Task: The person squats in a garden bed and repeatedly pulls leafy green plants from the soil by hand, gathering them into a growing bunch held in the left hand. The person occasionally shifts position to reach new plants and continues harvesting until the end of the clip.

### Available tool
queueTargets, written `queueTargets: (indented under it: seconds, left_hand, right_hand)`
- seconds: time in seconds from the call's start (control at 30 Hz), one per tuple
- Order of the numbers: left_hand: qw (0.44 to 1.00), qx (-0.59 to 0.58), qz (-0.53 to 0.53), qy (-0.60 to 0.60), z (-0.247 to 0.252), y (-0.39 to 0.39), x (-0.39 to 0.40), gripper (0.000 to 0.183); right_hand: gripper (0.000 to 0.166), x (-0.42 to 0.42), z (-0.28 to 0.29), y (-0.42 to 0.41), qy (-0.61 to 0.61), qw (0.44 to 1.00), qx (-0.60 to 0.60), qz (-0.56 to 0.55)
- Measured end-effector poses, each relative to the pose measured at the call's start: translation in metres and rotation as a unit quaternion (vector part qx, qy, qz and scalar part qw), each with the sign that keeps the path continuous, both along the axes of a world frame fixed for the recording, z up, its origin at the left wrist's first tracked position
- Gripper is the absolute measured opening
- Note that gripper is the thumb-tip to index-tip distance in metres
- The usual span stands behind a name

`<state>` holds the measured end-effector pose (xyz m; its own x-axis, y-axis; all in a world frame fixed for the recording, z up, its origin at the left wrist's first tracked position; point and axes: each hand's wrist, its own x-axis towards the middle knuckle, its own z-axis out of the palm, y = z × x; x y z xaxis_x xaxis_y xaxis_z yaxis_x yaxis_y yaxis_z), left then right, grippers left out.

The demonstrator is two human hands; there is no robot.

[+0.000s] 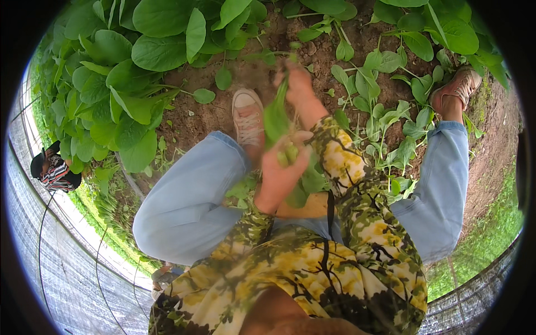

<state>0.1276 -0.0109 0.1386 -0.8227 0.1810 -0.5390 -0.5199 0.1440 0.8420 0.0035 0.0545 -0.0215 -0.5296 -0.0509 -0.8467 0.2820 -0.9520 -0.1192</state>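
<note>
My left hand (284, 167) is closed around a small bunch of leafy greens (312, 178), its pale stems showing between the fingers. Broad leaves of that bunch hang down behind the wrist. Farther forward, over the soil, is my right hand (299, 86), blurred by motion. A long green leaf (277, 115) stretches between the two hands, its narrow end by the right fingers. Whether those fingers grip it is unclear. Beyond the right fingertips a thin-stemmed plant (270, 55) lies over the bare soil (247, 67).
Dense leafy plants (125, 83) fill the left, and drooping seedlings (372, 83) lie to the right. My shoes (249, 121) rest on the soil. A tan seat-like surface (310, 205) shows between my thighs. Another person (56, 169) is at far left, near netting (54, 243).
</note>
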Motion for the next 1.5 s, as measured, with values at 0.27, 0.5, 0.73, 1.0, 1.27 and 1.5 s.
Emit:
queueTargets:
  seconds: [0.27,0.5,0.73,1.0,1.27,1.5]
  left_hand:
    - [0.997,0.027,0.057,-0.033,-0.009,-0.009,-0.012,0.025]
    - [0.995,0.011,0.096,-0.035,-0.008,0.001,-0.016,0.023]
    - [0.998,0.038,0.052,0.011,-0.014,0.002,-0.011,0.021]
    - [0.992,-0.083,0.040,0.090,-0.025,0.012,-0.023,0.019]
    - [0.963,-0.183,-0.159,0.120,-0.043,0.011,-0.019,0.024]
    - [0.953,-0.185,-0.224,0.092,-0.047,0.006,0.002,0.027]
  right_hand:
    - [0.026,-0.102,-0.044,-0.044,0.035,0.981,-0.189,-0.016]
    - [0.028,-0.128,-0.075,-0.059,0.039,0.986,-0.157,-0.046]
    - [0.017,-0.070,-0.072,-0.012,0.101,0.984,0.021,0.144]
    - [0.008,0.050,0.030,0.059,0.167,0.927,0.331,0.059]
    - [0.016,0.090,0.105,0.074,0.155,0.962,0.217,-0.060]
    - [0.007,0.114,0.025,0.206,0.342,0.901,0.240,-0.118]
